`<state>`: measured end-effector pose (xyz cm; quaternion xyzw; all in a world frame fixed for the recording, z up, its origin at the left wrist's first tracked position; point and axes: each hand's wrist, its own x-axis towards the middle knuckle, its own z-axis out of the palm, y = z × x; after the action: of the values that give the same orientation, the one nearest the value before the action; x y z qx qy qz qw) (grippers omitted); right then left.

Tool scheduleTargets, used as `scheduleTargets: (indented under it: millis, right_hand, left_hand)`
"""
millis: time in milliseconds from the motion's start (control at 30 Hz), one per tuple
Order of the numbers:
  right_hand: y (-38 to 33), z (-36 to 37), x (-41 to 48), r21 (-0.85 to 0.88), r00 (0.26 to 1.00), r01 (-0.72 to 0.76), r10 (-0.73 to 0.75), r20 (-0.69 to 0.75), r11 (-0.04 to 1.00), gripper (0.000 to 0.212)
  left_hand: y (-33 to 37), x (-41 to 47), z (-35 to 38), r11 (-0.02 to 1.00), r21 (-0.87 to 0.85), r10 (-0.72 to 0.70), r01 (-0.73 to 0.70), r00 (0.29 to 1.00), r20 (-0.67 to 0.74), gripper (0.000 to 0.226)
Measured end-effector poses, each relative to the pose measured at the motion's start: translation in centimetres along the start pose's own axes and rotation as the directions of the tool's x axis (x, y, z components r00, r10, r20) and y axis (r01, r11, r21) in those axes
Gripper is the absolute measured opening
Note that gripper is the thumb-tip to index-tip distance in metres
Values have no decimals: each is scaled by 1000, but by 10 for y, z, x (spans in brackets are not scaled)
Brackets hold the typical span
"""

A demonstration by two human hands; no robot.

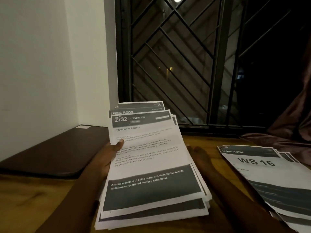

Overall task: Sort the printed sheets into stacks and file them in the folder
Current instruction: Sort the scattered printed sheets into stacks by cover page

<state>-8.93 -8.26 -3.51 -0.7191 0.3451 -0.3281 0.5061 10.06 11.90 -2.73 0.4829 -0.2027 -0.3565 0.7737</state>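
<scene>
Printed sheets: holding a thick, loosely fanned wad of them up over the wooden table, tilting it toward the camera, with the thin paper edges stepping out unevenly at top and bottom. Showing on the top page a dark grey header band reading "2732 LIVING ROOM", the heading "Reading Nook Setup", lines of small type, and a broad dark block with white lettering lower down.

Gripping the wad's left edge with the left hand, pressing the thumb flat across the top page and curling the fingers out of sight beneath. Resting the right hand along the wad's right edge, stretching its fingers out straight and relaxed, pinching nothing, with the palm partly hiding behind the paper.

Lying well apart to the right, flat on the smooth brown wood: a second stack of the same matte pages, slightly splayed, displaying "LIVING ROOM" and a bold "WS 16".

Sitting to the left, near the corner of the white wall: a dark flat cover, rectangular with a rounded corner and a small pale label; being too dim to tell folder from laptop.

Rising behind: a black metal window grille of crossing diagonal bars, and dark reddish curtain folds pooling onto the tabletop at far right.
</scene>
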Motion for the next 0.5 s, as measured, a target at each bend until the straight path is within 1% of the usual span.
scheduleTargets:
  millis: [33,67,100,133,167,233,300,333,367,400,433,500]
  right_hand:
    - [-2,-8,-3,158,997,-41,30,66,987,39]
    - [0,-16,-6,277,989,-87,49,142,957,45]
    - [-1,-23,-8,314,975,-124,56,216,941,50]
    - [0,-27,-9,287,959,-130,47,280,949,52]
    - [-2,-28,-13,236,952,-110,34,305,965,50]
    - [-5,-25,-16,198,958,-68,8,286,978,39]
    - [-9,-22,-16,167,978,-54,18,207,985,31]
    - [-8,-21,-13,131,985,-45,22,169,990,28]
    - [-6,-21,-10,81,989,-46,34,141,996,25]
    - [-5,-22,-7,32,993,-45,42,110,998,22]
    - [-4,-25,-4,-19,996,-43,44,75,999,20]
    - [-2,-34,2,-142,997,-51,60,54,989,23]
  left_hand:
    - [-1,1,1,1000,1,9,-9,1000,10,35]
    - [-1,0,3,1000,12,9,-10,1000,16,34]
    - [-2,1,6,999,33,8,-9,1000,12,34]
    - [-2,-1,9,999,52,12,-12,1000,5,36]
    - [-3,0,9,997,70,27,-27,1000,6,39]
    - [-4,-1,10,995,91,27,-29,999,23,49]
    - [-6,-1,5,995,101,16,-22,998,59,62]
    - [-6,-3,5,996,89,-1,-8,994,105,63]
    - [-5,-2,5,998,61,-25,16,989,147,62]
    - [-4,-4,6,998,49,-47,39,986,161,62]
    - [-4,-3,6,998,42,-46,39,983,176,67]
    - [-5,0,1,998,70,-10,-3,981,192,84]
